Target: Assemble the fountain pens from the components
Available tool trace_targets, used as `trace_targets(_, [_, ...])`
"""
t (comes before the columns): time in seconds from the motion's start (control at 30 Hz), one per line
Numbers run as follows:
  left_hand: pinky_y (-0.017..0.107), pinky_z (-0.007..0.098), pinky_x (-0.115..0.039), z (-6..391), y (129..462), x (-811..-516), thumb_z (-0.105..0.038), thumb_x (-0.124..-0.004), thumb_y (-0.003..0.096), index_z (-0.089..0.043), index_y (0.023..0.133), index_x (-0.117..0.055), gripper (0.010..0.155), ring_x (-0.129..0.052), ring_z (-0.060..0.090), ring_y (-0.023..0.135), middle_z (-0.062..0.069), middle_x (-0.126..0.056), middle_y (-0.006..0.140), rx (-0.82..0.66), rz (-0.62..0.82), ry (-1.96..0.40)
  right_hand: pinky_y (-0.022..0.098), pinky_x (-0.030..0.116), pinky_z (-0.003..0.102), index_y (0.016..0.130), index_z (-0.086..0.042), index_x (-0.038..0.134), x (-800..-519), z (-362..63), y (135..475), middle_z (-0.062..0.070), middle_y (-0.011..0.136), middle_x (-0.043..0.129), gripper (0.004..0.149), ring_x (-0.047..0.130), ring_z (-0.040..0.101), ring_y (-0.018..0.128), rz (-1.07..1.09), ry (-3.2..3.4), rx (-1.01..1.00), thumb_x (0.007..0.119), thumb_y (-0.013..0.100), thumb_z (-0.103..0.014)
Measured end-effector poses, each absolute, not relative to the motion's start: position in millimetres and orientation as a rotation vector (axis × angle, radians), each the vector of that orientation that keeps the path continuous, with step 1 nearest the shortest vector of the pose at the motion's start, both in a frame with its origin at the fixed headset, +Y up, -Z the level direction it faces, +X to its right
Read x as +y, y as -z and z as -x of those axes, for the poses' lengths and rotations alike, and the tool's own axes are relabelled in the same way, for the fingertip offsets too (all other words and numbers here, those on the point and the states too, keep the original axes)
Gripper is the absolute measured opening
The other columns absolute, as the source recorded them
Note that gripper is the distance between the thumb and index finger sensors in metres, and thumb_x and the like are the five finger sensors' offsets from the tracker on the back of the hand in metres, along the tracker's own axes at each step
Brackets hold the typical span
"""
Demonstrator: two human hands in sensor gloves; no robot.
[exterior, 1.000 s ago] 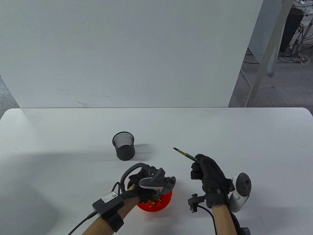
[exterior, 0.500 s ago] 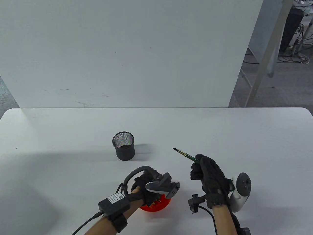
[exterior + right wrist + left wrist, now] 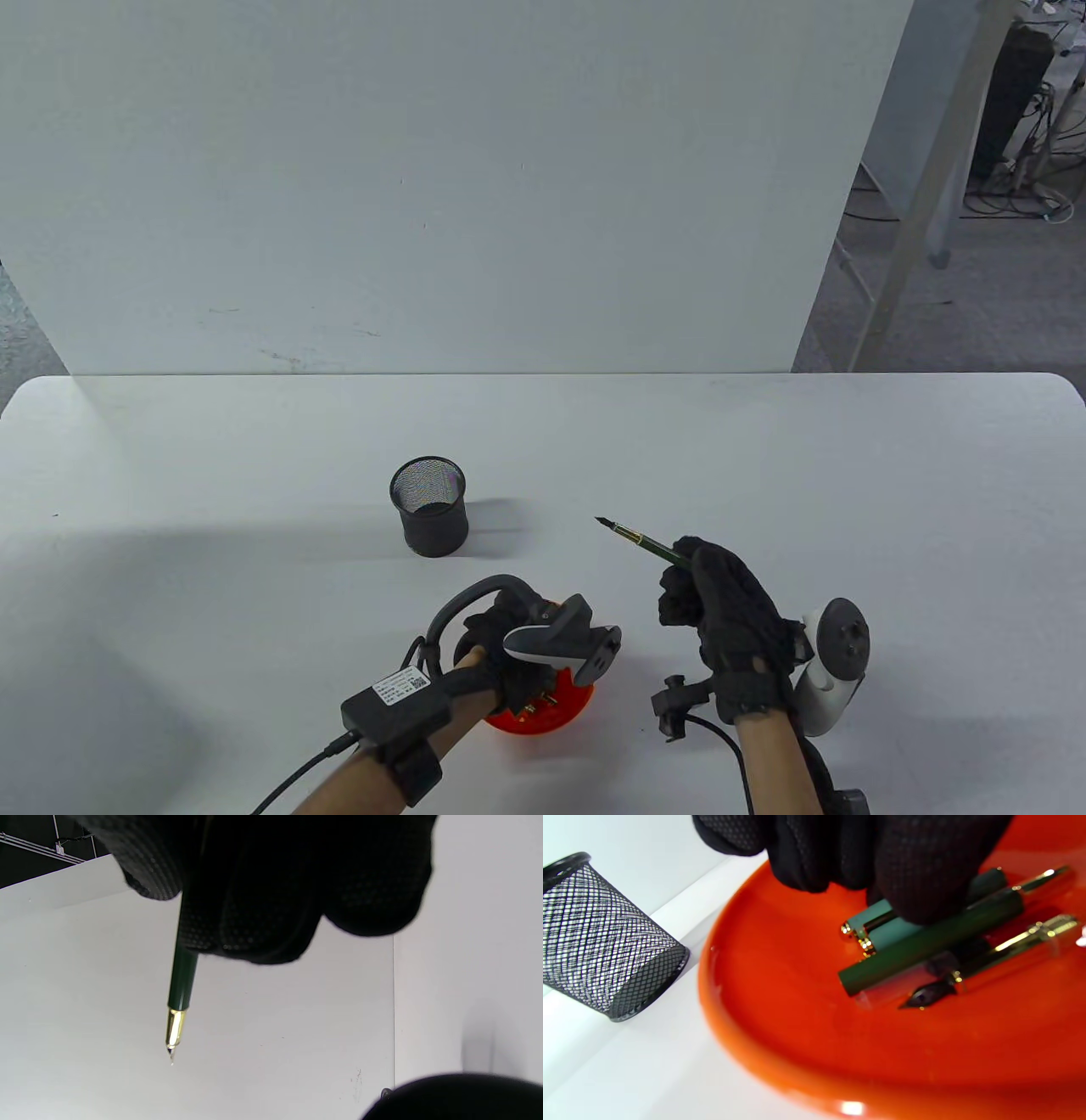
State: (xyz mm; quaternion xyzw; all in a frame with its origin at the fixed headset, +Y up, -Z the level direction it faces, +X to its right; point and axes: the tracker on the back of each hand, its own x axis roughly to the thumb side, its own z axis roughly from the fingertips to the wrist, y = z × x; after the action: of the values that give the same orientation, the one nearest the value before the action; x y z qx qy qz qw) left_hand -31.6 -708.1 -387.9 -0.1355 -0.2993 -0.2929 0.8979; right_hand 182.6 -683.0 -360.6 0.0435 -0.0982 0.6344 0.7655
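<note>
Your right hand [image 3: 736,624] grips a green pen [image 3: 646,544], its nib jutting out beyond your fingers above the table. Your left hand [image 3: 882,857] reaches into the orange dish [image 3: 780,1035], fingertips resting on a dark green barrel [image 3: 925,942]; whether they grip it is unclear.

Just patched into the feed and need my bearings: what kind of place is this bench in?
Probably a lab or workshop data-collection station, not an office desk: a bare white table against a plain white backdrop panel, with tangled cables on the floor behind, beside a metal frame leg.
</note>
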Motion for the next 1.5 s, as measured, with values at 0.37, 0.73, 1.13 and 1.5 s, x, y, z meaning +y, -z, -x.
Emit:
trace_targets(0.37, [0.07,0.05,-0.067,34,386,-707,-0.046,-0.085,0.0496,-0.033,0.096,-0.08,0.048,-0.082,0.022,0.084,-0.004,-0.074,0.099,-0.624,0.256,0.587,0.039,0.089,0.039,0.09,-0.012,0.08,-683,-182,361,0.0,0.064,0.096,0.045,0.1,0.013,0.044,-0.096,-1.388,-0.203,0.067,0.061,-0.044])
trace_targets(0.73, [0.069,0.05,-0.068,42,387,-706,-0.047,-0.084,0.0491,-0.033,0.095,-0.08,0.048,-0.083,0.022,0.083,-0.004,-0.075,0.098,-0.61,0.248,0.513,0.039,0.089,0.039,0.09,-0.012,0.08,-683,-181,361,0.0,0.064,0.096,0.045,0.1,0.013,0.044,-0.096,-1.397,-0.191,0.067,0.061,-0.044])
trace_targets(1.13, [0.069,0.05,-0.067,67,379,-680,-0.047,-0.079,0.0508,-0.033,0.098,-0.076,0.049,-0.08,0.022,0.087,-0.003,-0.071,0.102,-0.587,0.175,0.4,0.04,0.088,0.04,0.09,-0.012,0.079,-684,-181,361,0.001,0.065,0.096,0.045,0.099,0.014,0.045,-0.096,-1.423,-0.188,0.067,0.061,-0.043])
trace_targets(1.5, [0.06,0.049,-0.077,147,357,-649,-0.039,-0.067,0.0566,-0.038,0.107,-0.059,0.051,-0.095,0.022,0.078,-0.001,-0.079,0.101,-0.475,0.041,-0.152,0.042,0.087,0.042,0.091,-0.011,0.078,-688,-174,360,0.002,0.066,0.094,0.044,0.098,0.016,0.047,-0.105,-1.529,-0.147,0.066,0.061,-0.041])
